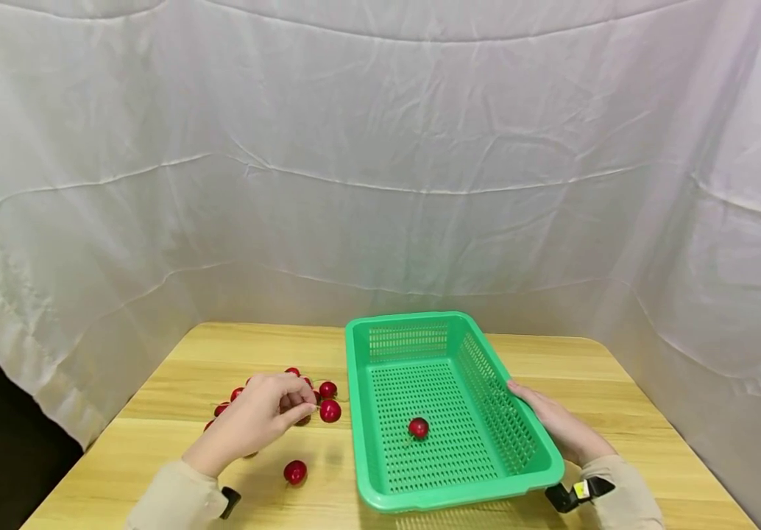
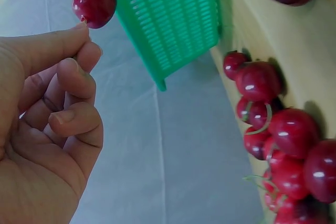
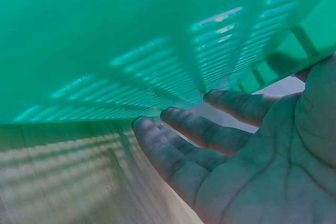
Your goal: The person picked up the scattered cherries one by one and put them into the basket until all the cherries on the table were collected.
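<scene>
In the head view my left hand (image 1: 257, 416) is over the left part of the table, thumb and index finger pinching a red cherry (image 1: 330, 411) by its stem end. The left wrist view shows this cherry (image 2: 94, 3) at the fingertips, the other fingers loosely curled. A green plastic basket (image 1: 455, 486) with slotted walls stands to its right, with one cherry (image 1: 418, 428) on its floor. My right hand (image 1: 562, 427) holds the basket's right rim. From below, the right wrist view shows its fingers (image 3: 210, 129) along the basket's outer wall; the thumb is mostly hidden.
Several cherries (image 1: 328, 389) lie in a group behind and beside the left hand, partly hidden by it. A single cherry (image 1: 295, 472) lies nearer the front of the wooden table (image 1: 553, 361). Pale cloth (image 1: 420, 184) hangs around the table.
</scene>
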Available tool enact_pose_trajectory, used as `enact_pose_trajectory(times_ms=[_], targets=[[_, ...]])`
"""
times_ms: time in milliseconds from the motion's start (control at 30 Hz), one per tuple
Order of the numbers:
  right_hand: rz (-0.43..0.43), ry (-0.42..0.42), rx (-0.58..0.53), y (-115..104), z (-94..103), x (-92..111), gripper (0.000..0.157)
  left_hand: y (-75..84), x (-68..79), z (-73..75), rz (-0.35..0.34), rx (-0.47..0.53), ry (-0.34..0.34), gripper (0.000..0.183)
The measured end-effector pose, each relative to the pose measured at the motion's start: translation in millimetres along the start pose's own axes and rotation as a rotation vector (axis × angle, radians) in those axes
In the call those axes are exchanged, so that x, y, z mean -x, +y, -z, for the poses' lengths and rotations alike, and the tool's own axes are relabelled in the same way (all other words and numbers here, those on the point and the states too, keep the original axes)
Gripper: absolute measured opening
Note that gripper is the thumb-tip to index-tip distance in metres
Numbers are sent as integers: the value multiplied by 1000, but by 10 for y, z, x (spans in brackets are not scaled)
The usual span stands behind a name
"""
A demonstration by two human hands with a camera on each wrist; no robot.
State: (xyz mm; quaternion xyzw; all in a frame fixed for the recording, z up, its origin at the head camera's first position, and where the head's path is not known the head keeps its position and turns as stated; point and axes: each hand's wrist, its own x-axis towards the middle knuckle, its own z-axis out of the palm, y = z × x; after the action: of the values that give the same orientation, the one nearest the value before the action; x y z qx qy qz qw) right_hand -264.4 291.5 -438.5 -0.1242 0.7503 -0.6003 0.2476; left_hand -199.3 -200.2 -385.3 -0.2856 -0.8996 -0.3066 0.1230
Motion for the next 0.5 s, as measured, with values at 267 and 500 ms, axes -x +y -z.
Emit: enact_pose_trajectory(times_ms=[267, 500], targets=[[0, 3, -4, 17, 7, -5, 86, 89, -232, 75, -16, -31, -16, 8], [14, -13, -14, 21, 9, -12, 85, 180, -475, 27, -33, -77, -47, 9]])
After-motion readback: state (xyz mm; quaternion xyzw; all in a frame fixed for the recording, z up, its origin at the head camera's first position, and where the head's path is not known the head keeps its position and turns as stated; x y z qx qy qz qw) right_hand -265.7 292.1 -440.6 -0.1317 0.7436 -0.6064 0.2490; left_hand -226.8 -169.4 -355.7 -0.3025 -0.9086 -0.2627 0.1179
